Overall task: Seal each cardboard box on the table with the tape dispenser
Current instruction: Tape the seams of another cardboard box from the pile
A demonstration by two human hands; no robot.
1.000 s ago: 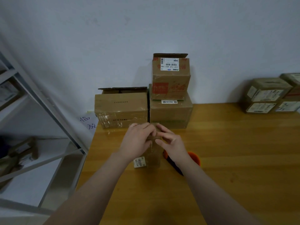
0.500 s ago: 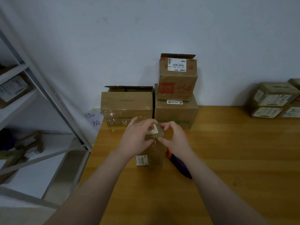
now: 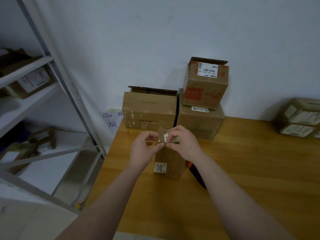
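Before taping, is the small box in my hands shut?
Open: a flap of the small box stands up between the left hand and right hand.

A plain pale wall (image 3: 155, 40) fills the back, dimly and evenly lit. A grey metal shelf rack (image 3: 26, 70) stands at the left (parcels (image 3: 32, 82) sit on its boards), beside the wooden surface (image 3: 251, 179). A handwritten paper note (image 3: 112, 120) sits low on the wall. Pale floor (image 3: 26, 222) shows below the rack.
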